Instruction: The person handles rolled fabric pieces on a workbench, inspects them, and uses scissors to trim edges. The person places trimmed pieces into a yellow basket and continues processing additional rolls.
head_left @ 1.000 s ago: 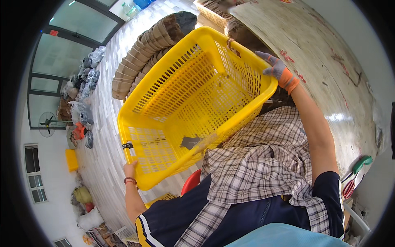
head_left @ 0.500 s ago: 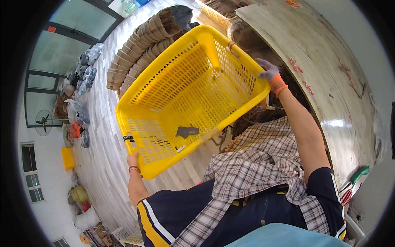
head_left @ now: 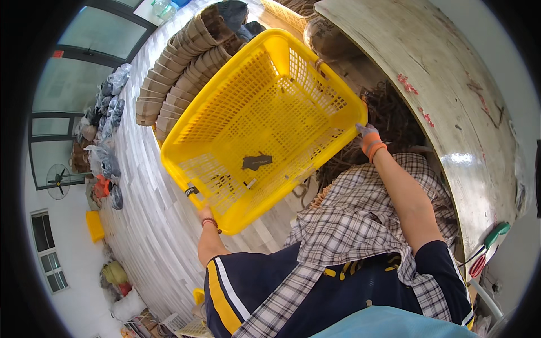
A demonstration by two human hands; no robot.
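Observation:
A large yellow plastic basket (head_left: 186,127) with slotted walls is tilted in front of me, its open side facing me. My left hand (head_left: 205,213), bare and with a beaded bracelet at the wrist, grips its lower left corner; the rim hides most of the fingers. At the right end, my right hand (head_left: 368,137), in a grey and orange glove, holds the rim by its right corner. On the basket's inside lies a dark grey flat scrap (head_left: 257,161), with a small white piece (head_left: 251,183) beside it.
Long stacks of nested brown pots (head_left: 180,62) lie behind the basket. A worn wooden table (head_left: 451,129) curves along the right, with green-handled scissors (head_left: 496,234) at its near end. Under it are dark, twisted strands (head_left: 391,115). Plastic bags (head_left: 107,107) line the far left wall.
The basket's left end has swung right and nearer me, with my left hand on it. My right hand has come lower along the right end, still on the rim.

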